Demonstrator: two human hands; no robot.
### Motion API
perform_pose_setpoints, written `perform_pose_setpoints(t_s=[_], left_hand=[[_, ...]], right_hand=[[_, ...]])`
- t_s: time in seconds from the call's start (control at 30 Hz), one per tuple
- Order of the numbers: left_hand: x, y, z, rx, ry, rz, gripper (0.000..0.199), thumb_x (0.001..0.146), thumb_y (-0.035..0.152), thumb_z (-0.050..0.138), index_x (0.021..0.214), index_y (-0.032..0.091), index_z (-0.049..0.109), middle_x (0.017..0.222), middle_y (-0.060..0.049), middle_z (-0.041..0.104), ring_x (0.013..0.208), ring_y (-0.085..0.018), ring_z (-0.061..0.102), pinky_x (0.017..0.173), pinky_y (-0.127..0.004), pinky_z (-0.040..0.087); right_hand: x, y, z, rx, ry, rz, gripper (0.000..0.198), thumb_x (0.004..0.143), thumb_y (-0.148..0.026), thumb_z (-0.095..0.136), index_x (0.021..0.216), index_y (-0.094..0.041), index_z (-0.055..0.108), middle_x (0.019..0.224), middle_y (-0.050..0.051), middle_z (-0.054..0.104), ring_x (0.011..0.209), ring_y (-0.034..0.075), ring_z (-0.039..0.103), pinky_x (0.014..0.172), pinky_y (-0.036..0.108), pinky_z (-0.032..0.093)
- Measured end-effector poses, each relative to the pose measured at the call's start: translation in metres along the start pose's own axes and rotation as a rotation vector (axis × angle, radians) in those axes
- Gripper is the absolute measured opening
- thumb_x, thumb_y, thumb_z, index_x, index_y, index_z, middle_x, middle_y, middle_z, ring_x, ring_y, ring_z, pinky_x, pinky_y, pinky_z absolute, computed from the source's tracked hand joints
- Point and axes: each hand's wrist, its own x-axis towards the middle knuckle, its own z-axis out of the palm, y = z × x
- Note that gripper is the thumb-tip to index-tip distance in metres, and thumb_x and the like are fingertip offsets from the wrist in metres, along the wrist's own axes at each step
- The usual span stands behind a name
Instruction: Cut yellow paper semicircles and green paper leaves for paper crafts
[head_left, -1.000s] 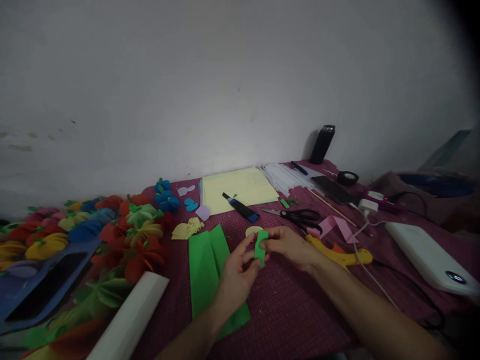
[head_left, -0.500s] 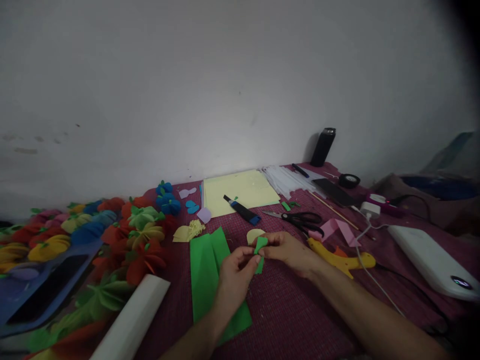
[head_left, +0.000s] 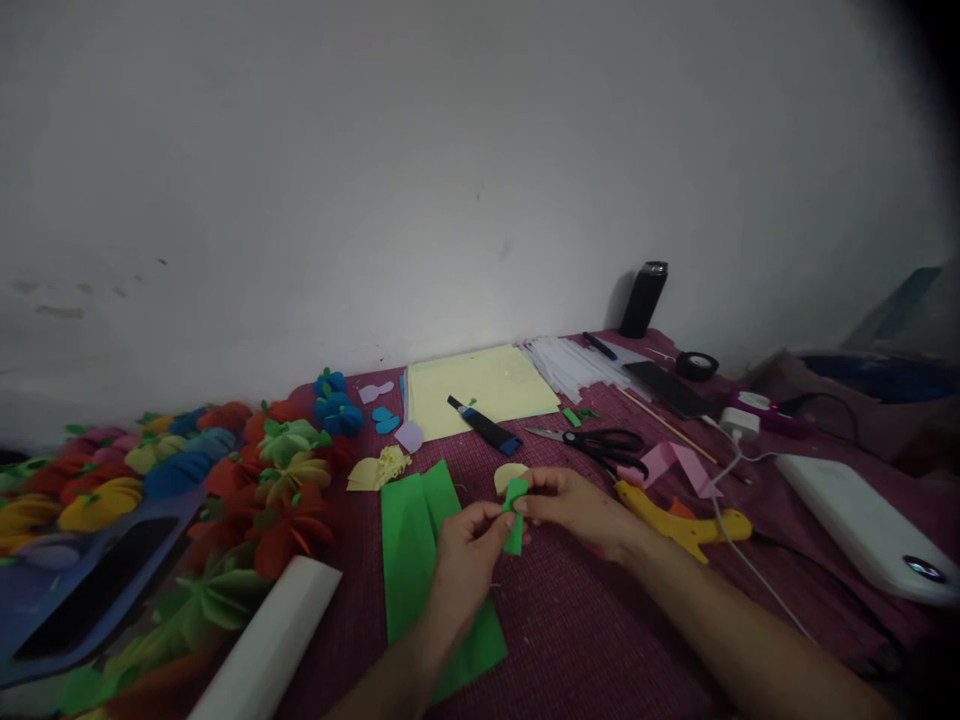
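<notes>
Green strip (head_left: 514,543) over purple-covered counter (head_left: 585,625): from my distance I see it between both hands.
Green sheets (head_left: 409,555): they lie to the left, partly hidden by the left forearm (head_left: 405,665).
Left hand (head_left: 465,560): its thumb and finger are pinched on the strip.
Right hand (head_left: 574,508): its fingertips also pinch the strip.
Pale yellow piece (head_left: 508,474): it lies just behind the strip.

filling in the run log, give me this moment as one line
left hand: pinching green strip | right hand: pinching same strip | beside left hand: green sheets | beyond right hand: scissors
</notes>
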Motion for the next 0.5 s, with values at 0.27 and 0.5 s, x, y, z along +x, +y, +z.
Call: perform_pose_setpoints(t_s=[0.27, 0.5], left_hand=[[0.0015, 0.0046, -0.0015, -0.19, 0.111, -0.102, 0.021, 0.071, 0.033, 0.066, 0.072, 0.013, 0.062, 0.07, -0.005, 0.063, 0.064, -0.016, 0.06, 0.06, -0.028, 0.048], [0.0024, 0.0012, -0.0024, -0.256, 0.14, -0.092, 0.023, 0.063, 0.033, 0.072, 0.074, 0.014, 0.064, 0.072, -0.003, 0.063, 0.065, -0.013, 0.057, 0.06, -0.026, 0.049]], right_hand=[[0.003, 0.0019, 0.0015, -0.148, 0.127, -0.278, 0.015, 0.071, -0.029, 0.065, 0.067, -0.018, 0.055, 0.085, 0.002, 0.056, 0.073, 0.014, 0.056, 0.068, 0.027, 0.046], [0.0003, 0.0045, 0.0075, -0.44, 0.157, -0.418, 0.01, 0.072, -0.021, 0.064, 0.081, -0.02, 0.062, 0.086, 0.003, 0.057, 0.08, 0.016, 0.055, 0.07, 0.029, 0.046]])
